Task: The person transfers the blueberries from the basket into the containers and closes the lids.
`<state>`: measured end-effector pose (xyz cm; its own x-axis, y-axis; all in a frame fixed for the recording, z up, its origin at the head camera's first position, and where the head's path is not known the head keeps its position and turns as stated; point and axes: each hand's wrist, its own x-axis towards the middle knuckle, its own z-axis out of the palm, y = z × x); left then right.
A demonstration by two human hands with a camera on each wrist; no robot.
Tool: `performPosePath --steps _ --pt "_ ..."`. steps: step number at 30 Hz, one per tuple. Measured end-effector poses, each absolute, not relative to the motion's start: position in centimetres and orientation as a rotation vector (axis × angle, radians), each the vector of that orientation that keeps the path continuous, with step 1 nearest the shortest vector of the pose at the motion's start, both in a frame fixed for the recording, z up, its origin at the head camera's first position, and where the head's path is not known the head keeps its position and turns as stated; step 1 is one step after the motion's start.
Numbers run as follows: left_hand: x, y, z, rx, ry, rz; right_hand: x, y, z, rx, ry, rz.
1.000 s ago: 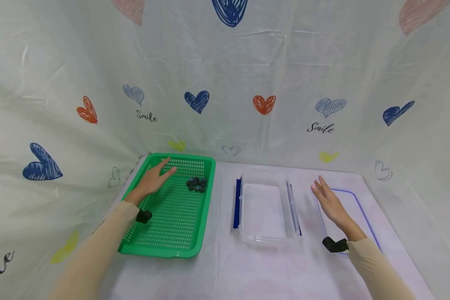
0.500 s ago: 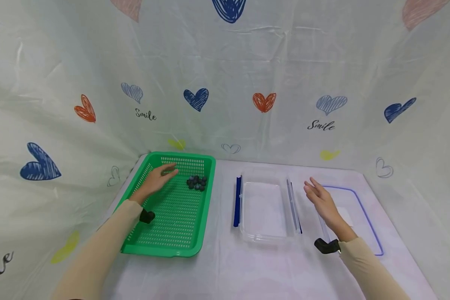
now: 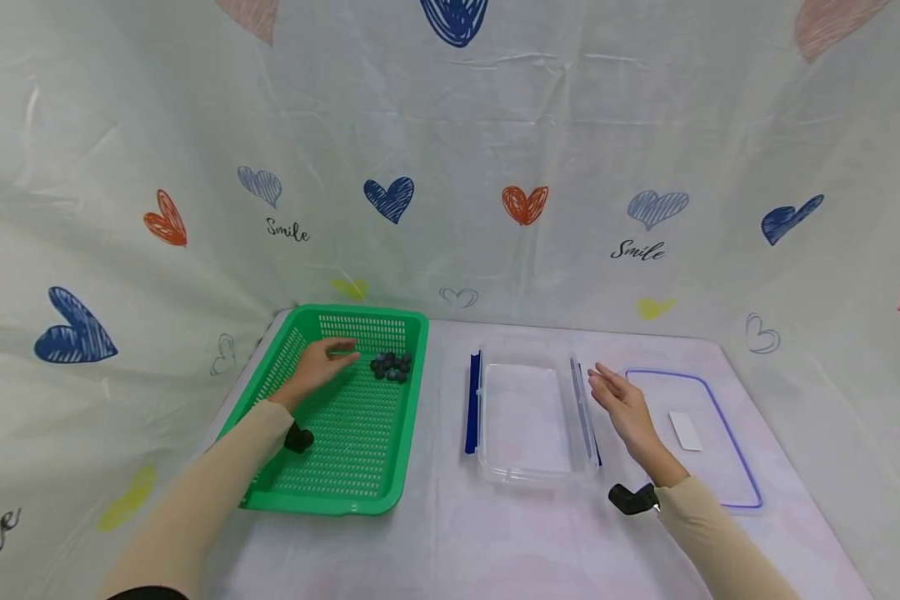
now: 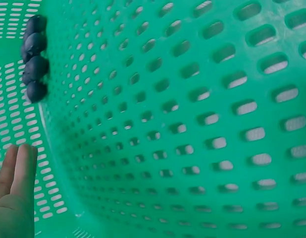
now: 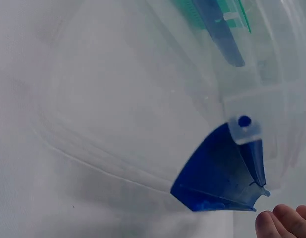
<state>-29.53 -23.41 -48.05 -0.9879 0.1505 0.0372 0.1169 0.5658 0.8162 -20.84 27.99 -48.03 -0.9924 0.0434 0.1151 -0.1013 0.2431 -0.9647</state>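
Relative to the earlier frame, the left hand [image 3: 317, 367] lies lower and closer to the dark berries [image 3: 391, 367], while the right hand [image 3: 624, 408] lies further inward, beside the clear container [image 3: 528, 477]. Left fingers and thumb stand apart with nothing visible between them; right fingers are extended and likewise hold nothing. The berries form a small cluster just beyond the left fingertips, on the right, inside the green basket [image 3: 352, 450]. The step in hand appears to be a reach for the berries; contact would call for a short move of the left hand to its right and downward, then a light pinch, as the berries look small and apt to roll. The container, uncovered, stands between the hands, its blue flap [image 5: 217, 178] just beside the right fingertips. A blue-rimmed lid [image 3: 708, 467] with a white label [image 3: 686, 432] lies to the right of the right hand, partly behind that forearm. Possible obstacles: the basket wall beside the berries limits finger room, and the projecting flap could catch the right fingers.
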Motion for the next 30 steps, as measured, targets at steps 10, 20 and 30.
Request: performPosePath --steps 10,20,30 --pt "-29.7 -23.1 -49.0 0.238 2.741 1.444 -20.9 26.2 -48.6 -0.089 -2.408 1.771" --pt "-30.2 -22.5 -50.0 0.288 2.710 1.529 -20.8 25.0 -49.0 -0.123 -2.486 1.569" --pt "-30.3 -22.3 -50.2 0.301 2.711 1.573 -20.9 24.8 -50.0 -0.089 -2.493 1.466"
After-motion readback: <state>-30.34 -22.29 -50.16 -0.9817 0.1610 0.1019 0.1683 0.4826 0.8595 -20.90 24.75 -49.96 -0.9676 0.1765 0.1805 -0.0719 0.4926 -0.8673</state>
